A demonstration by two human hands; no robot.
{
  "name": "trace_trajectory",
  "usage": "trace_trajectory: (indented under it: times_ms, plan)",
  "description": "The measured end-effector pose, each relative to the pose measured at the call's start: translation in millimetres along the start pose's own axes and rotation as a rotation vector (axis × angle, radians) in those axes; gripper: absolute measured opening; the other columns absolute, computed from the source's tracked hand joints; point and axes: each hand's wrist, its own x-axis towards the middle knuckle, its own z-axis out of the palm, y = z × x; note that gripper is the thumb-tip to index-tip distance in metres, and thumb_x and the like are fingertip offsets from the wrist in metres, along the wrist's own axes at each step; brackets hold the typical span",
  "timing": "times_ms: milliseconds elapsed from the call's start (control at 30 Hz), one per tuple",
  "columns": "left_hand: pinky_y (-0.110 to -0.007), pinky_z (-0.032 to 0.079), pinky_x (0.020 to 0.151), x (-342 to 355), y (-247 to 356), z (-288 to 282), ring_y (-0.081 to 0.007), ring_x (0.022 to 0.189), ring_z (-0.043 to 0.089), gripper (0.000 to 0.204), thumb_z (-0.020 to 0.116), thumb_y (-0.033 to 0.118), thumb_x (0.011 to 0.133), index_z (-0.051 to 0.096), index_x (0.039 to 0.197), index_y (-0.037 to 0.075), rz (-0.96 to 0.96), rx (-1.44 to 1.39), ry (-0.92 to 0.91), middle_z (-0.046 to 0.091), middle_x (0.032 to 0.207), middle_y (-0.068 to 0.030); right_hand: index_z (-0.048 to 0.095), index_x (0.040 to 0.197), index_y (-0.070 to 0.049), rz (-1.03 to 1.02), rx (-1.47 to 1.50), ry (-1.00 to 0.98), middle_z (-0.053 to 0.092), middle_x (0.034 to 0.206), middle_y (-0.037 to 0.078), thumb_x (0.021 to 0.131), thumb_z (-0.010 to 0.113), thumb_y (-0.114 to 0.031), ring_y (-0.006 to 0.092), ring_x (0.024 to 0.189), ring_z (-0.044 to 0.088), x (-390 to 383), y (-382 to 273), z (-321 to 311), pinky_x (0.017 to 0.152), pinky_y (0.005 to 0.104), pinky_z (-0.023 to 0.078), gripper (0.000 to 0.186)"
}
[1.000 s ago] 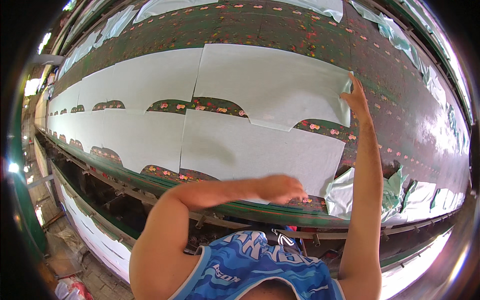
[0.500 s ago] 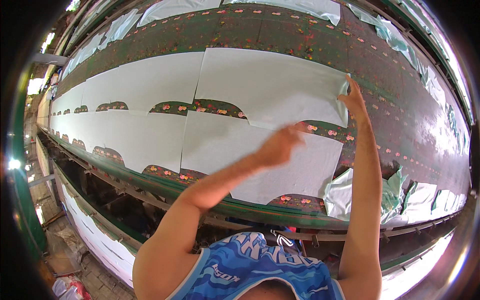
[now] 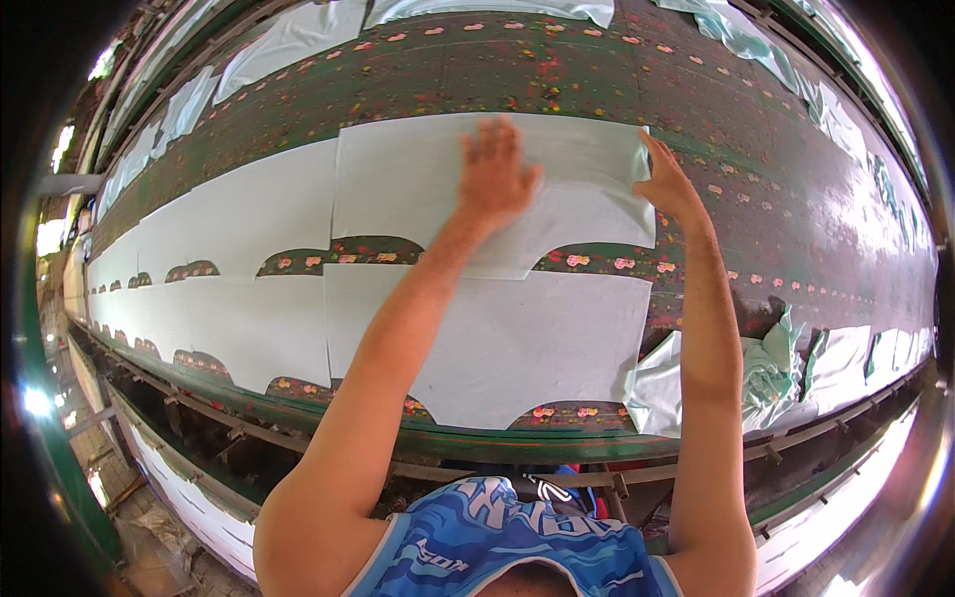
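Note:
A pale mint-white cut fabric piece [image 3: 398, 189] with a curved notch lies on the dark, paint-speckled long table [image 3: 477, 75]. My left hand [image 3: 494, 177] is flat on this piece, fingers stretched out and slightly blurred. At its right edge is my right hand [image 3: 672, 187], thumb and fingers apart, touching the cloth near the upper corner. Slight creases run through the cloth beside it. A second cut piece [image 3: 487, 343] lies smooth in the nearer row, its notched edge along the table's front.
More cut pieces [image 3: 239, 209] lie in two rows to the left. Crumpled fabric [image 3: 771, 363] and a loose folded piece [image 3: 657, 386] sit at the near right. Other loose fabric [image 3: 741, 45] lines the far side. A metal rail [image 3: 557, 476] runs along the table's front.
My left hand has moved up and away from me, from over the nearer row onto the farther piece, and now lies flat. My right hand stays at that piece's right edge. The view has shifted.

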Motion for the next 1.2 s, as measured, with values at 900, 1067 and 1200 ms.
trace_trajectory:
  times_ms: [900,1067,1200]
  plan:
    - [-0.056,0.016,0.127,17.6,166.0,17.2,-0.0385,0.155,0.027,0.076,0.052,0.054,0.102,0.043,0.155,0.0,0.616,-0.209,-0.087,0.038,0.163,-0.0213,0.057,0.146,-0.007,-0.001,0.086,0.371,0.054,0.148,0.018,0.09,0.063,-0.006,0.0343,0.121,0.065,-49.5,-45.5,4.8,0.1,0.0406,0.056,0.056]
    - [-0.056,0.018,0.127,-8.0,66.8,-9.5,-0.0345,0.157,0.026,0.063,0.049,0.043,0.106,0.042,0.157,0.006,0.36,-0.197,-0.059,0.035,0.167,-0.0134,0.056,0.147,-0.008,-0.325,-0.094,0.255,0.047,0.159,0.014,0.101,0.06,-0.025,0.0328,0.15,0.04,-40.6,-25.4,76.3,0.123,0.0463,0.033,0.048]
    - [-0.057,0.017,0.127,-67.3,-16.5,-39.9,-0.0361,0.158,0.023,0.061,0.046,0.043,0.108,0.038,0.16,0.01,0.241,-0.058,-0.06,0.028,0.171,-0.0102,0.042,0.158,-0.011,-0.308,-0.54,0.288,0.032,0.169,0.013,0.107,0.044,-0.055,0.0301,0.158,0.025,-19.6,-39.3,92.1,0.13,0.046,0.017,0.068]
